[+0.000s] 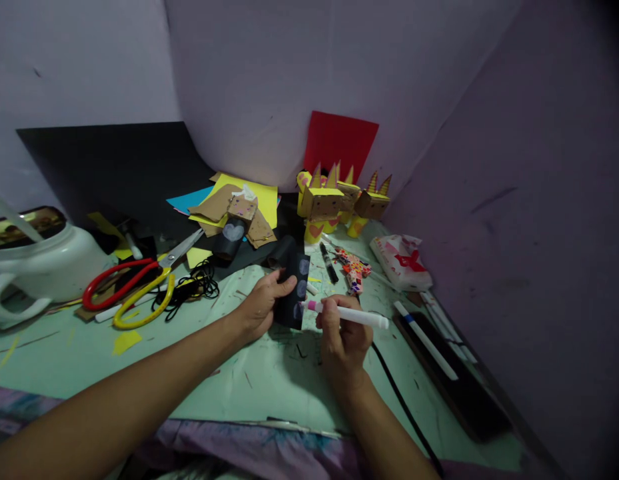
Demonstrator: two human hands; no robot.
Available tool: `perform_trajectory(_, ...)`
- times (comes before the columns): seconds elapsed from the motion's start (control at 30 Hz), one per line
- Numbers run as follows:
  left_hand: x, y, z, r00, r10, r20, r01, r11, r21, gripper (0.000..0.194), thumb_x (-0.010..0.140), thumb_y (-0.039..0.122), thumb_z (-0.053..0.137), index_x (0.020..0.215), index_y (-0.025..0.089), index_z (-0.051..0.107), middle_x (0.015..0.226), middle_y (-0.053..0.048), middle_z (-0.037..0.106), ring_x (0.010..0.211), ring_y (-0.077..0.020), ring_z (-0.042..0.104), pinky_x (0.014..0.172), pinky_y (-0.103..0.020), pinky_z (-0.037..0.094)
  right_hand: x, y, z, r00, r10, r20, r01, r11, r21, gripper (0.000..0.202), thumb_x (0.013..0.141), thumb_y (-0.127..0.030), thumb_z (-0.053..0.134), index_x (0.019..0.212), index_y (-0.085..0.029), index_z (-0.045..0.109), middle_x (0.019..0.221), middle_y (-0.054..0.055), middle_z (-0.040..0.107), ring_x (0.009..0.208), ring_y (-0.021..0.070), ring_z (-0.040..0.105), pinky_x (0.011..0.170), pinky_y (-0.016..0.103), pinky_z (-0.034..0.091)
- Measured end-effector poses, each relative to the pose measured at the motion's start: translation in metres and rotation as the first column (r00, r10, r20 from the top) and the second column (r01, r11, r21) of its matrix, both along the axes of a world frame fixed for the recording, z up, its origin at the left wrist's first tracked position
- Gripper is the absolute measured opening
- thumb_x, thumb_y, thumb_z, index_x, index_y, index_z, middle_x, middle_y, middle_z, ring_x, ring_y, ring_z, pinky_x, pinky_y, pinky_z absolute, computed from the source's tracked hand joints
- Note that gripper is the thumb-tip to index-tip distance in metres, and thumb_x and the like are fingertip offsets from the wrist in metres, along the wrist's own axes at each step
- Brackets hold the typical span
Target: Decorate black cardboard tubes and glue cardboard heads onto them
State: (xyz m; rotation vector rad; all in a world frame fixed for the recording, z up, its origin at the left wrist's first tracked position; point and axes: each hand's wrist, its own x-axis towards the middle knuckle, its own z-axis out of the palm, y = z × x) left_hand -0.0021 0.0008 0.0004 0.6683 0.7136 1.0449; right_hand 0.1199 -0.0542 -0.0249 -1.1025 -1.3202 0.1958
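Note:
My left hand (264, 303) is closed on a strip of black paper (290, 310), its thumb lying across the front. Pale rounded shapes run down the right side of the strip. In my right hand (345, 337) is a white marker (356, 316) with a pink tip end, gripped like a pen. The marker's tip meets the lowest pale shape, or comes very close to it. Behind the strip a black paper roll (282, 252) lies on the table. Further back is a black roll with a grey heart (232, 233) and a cardboard box head (242, 205).
Red-and-yellow scissors (139, 287) and black cord (199, 283) lie left, beside a white mug (54, 257). Yellow paper figures (323, 203) stand at the back. A glue gun (356, 267), a tissue pack (402, 261) and a dark case (459, 387) are to the right.

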Motion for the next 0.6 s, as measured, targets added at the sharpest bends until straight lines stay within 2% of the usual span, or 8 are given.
perform_trajectory(0.23,-0.0004,-0.0001,-0.0013,1.0,-0.014,-0.002,0.014,1.0,0.009,0.034,0.07,0.017,0.069,0.102,0.012,0.058,0.074,-0.004,0.065,0.061,-0.0125,0.059,0.059,-0.023,0.049,0.0021,0.0035,-0.0052,0.999,-0.012,0.044,0.011,1.0,0.02,0.01,0.087,-0.025,0.051,0.08,-0.019,0.057,0.058,-0.003,0.054,0.047,0.0112,0.052,0.044,0.022,0.04)
perform_trajectory(0.6,-0.0008,0.0,-0.0016,1.0,-0.027,0.002,0.027,0.999,0.018,0.031,0.071,0.017,0.068,0.1,0.012,0.059,0.073,-0.003,0.065,0.061,-0.012,0.059,0.059,-0.023,0.048,0.0001,0.001,0.0012,0.998,-0.003,0.067,0.002,1.0,0.017,0.012,0.087,-0.022,0.049,0.079,-0.019,0.056,0.06,-0.002,0.055,0.049,0.0106,0.053,0.044,0.022,0.04)
